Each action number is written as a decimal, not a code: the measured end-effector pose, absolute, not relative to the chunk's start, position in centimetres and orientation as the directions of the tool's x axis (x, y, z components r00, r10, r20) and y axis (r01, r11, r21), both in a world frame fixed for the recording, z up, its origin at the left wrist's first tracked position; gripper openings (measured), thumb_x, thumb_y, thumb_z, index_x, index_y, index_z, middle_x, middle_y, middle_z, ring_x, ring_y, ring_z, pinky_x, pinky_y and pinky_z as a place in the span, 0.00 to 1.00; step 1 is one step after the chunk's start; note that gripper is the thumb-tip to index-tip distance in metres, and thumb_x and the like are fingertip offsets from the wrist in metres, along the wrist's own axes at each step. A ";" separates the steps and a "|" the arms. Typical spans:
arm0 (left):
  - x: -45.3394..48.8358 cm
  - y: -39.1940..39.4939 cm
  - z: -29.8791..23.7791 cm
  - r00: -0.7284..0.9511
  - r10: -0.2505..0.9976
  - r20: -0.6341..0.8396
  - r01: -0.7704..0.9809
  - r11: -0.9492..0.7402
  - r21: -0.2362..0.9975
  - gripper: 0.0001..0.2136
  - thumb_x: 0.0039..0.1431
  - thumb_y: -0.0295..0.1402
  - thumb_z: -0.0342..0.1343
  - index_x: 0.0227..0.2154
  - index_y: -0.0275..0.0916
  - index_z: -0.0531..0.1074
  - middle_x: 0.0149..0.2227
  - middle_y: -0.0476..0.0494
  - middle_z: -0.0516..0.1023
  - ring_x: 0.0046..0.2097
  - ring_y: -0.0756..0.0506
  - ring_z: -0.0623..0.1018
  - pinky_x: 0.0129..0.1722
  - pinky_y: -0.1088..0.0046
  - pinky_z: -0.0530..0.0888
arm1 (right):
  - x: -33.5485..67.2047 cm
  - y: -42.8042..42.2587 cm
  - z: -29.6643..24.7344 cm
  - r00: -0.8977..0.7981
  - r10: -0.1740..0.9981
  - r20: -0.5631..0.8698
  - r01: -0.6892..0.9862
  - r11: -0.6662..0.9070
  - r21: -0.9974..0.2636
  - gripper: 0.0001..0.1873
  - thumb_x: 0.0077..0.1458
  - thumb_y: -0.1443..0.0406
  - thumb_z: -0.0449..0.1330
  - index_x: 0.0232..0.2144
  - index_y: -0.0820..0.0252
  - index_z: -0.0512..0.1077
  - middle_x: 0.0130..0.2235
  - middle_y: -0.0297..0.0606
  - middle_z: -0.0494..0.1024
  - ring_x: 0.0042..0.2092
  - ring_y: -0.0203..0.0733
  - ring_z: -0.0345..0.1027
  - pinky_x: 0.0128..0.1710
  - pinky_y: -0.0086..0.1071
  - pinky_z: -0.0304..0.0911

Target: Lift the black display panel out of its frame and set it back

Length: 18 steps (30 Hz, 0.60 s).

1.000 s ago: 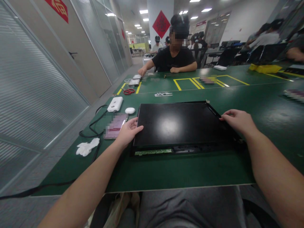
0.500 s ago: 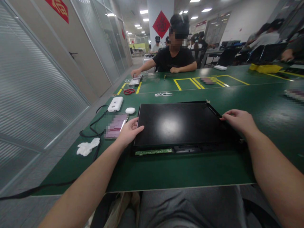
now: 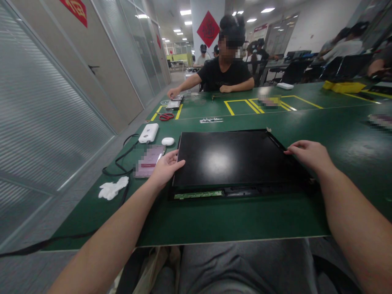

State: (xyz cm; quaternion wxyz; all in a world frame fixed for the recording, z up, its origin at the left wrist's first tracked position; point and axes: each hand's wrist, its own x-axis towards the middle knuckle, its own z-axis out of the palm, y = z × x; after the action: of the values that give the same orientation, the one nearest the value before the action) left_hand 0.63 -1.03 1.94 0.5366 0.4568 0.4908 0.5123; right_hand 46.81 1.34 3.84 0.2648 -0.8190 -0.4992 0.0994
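Note:
A dark, flat display panel (image 3: 232, 159) lies slightly askew in a black frame (image 3: 257, 190) in front of me. Along the frame's near edge a narrow green circuit board (image 3: 198, 195) shows. My left hand (image 3: 167, 168) grips the panel's left edge, thumb over the top surface and fingers at the side. At the opposite side my right hand (image 3: 309, 155) pinches the right rim of the frame between thumb and fingers. The fingertips of the right hand are partly hidden.
Left of the panel are a phone (image 3: 149, 161), a white earbud case (image 3: 168, 141), a white power bank (image 3: 148, 133), a black strap (image 3: 118, 161) and crumpled tissue (image 3: 113, 188). Red scissors (image 3: 166, 117) lie farther back. A co-worker (image 3: 228, 73) sits across the green table (image 3: 232, 222).
My hands and the panel stay in place. The view tilts very slightly. Across the table, the co-worker's outstretched hand shifts a little.

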 end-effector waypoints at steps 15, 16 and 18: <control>0.7 -1.2 2.2 -0.039 0.997 -0.061 -0.136 0.055 0.989 0.30 0.43 0.30 0.70 0.53 0.34 0.72 0.35 0.47 0.80 0.39 0.46 0.80 0.42 0.70 0.75 | 47.1 1.4 3.7 0.486 0.867 0.108 0.756 -0.355 -0.551 0.07 0.43 0.60 0.60 0.25 0.55 0.76 0.30 0.40 0.81 0.38 0.47 0.71 0.39 0.36 0.64; 0.7 -1.3 2.3 -0.025 0.998 -0.057 -0.126 0.053 0.991 0.32 0.42 0.30 0.71 0.53 0.34 0.71 0.35 0.47 0.80 0.39 0.46 0.80 0.42 0.70 0.75 | 47.0 1.4 3.7 0.488 0.867 0.104 0.755 -0.359 -0.548 0.07 0.43 0.60 0.60 0.25 0.55 0.76 0.30 0.39 0.81 0.38 0.47 0.71 0.40 0.37 0.64; 0.7 -1.4 2.4 -0.007 0.998 -0.056 -0.101 0.055 0.993 0.32 0.40 0.30 0.72 0.52 0.34 0.71 0.35 0.46 0.80 0.39 0.45 0.80 0.43 0.68 0.76 | 47.0 1.4 3.7 0.489 0.866 0.101 0.754 -0.362 -0.548 0.07 0.43 0.60 0.60 0.25 0.55 0.76 0.30 0.39 0.81 0.38 0.47 0.71 0.40 0.37 0.64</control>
State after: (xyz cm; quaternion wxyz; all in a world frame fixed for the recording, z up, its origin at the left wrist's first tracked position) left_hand 0.75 -1.44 2.45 0.5360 0.4576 0.4900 0.5130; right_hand 47.03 1.40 3.71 0.2726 -0.8188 -0.4947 0.1030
